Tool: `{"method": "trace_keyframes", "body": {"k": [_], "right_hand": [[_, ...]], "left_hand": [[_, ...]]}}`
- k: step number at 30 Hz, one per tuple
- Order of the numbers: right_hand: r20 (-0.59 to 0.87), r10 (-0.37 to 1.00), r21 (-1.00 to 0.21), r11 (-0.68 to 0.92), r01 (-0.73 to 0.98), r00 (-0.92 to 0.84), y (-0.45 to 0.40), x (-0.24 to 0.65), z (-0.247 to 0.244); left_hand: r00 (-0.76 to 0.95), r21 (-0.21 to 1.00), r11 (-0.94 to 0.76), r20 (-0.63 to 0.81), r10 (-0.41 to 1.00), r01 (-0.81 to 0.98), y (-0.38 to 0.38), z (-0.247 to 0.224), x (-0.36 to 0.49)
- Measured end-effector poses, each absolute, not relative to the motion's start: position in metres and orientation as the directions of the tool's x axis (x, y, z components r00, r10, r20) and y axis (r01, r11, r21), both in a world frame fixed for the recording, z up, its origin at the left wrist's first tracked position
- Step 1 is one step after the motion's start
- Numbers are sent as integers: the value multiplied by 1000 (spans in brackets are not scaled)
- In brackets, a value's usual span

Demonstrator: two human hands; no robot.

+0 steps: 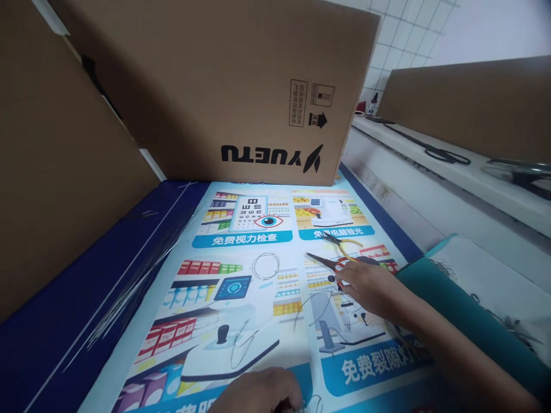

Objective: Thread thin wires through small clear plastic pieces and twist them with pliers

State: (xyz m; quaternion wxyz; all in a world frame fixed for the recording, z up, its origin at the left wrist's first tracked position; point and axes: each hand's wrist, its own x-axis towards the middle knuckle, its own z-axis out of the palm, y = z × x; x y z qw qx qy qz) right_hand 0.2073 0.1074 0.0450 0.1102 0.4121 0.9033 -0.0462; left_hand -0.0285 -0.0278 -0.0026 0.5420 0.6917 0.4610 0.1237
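Note:
My right hand point(365, 287) has its fingers round the red handles of long-nose pliers point(322, 261), whose dark pointed jaws face left. Just beyond lie smaller pliers with yellow handles point(349, 245). At the bottom edge my left hand point(264, 391) is closed, partly cut off by the frame. Thin coiled wire point(317, 404) shows at its fingertips. On the printed sheet point(297, 287) between the hands and the boxes rest a round wire loop point(266, 267) and a bent wire piece point(245, 343). Another curved thin wire point(301, 310) runs near the pliers.
A bundle of straight wires point(124, 292) lies along the sheet's left side. Large cardboard boxes point(258, 86) stand at the back and left. On the right is a teal tray or mat point(451, 304) with small wire bits, below a white ledge holding black scissors point(443, 154).

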Motion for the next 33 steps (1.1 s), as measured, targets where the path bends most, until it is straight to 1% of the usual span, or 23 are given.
{"method": "trace_keyframes", "body": {"k": [3,6,10,12,13,15,17,20,24,26,28,31,33], "right_hand": [[-239,668,-40,718,694,-705,102,205,40],[-241,602,-62,773,631,-761,98,203,30],[-233,597,-44,782,622,-767,96,201,25],[-213,592,-91,780,619,-777,93,197,28],[-201,587,-136,776,616,-784,90,194,32],[-180,569,-263,758,597,-803,81,186,39],[-177,523,-412,730,546,-834,70,179,44],[-177,451,-596,658,459,-875,56,170,47],[-199,394,-746,533,399,-897,47,168,47],[-220,408,-771,484,414,-886,43,167,46],[-219,460,-746,490,451,-861,38,164,44],[-172,545,-694,525,494,-821,33,159,40],[-188,553,-711,494,501,-812,33,158,37]], "left_hand": [[531,866,13,-318,786,500,-27,10,-27],[540,859,50,-365,758,510,-27,15,-24],[549,869,114,-400,734,481,-29,21,-25],[521,890,204,-410,748,408,-29,24,-27],[493,895,271,-424,759,353,-30,26,-27],[440,885,409,-465,768,222,-29,29,-26],[400,868,483,-485,778,114,-27,28,-25],[379,864,502,-476,794,35,-25,23,-24],[354,860,510,-472,807,-17,-24,14,-24],[329,857,514,-476,816,-35,-25,11,-23],[312,854,517,-478,821,-50,-25,11,-23],[295,858,509,-471,831,-64,-24,15,-24],[268,865,497,-464,844,-65,-22,18,-26]]}}
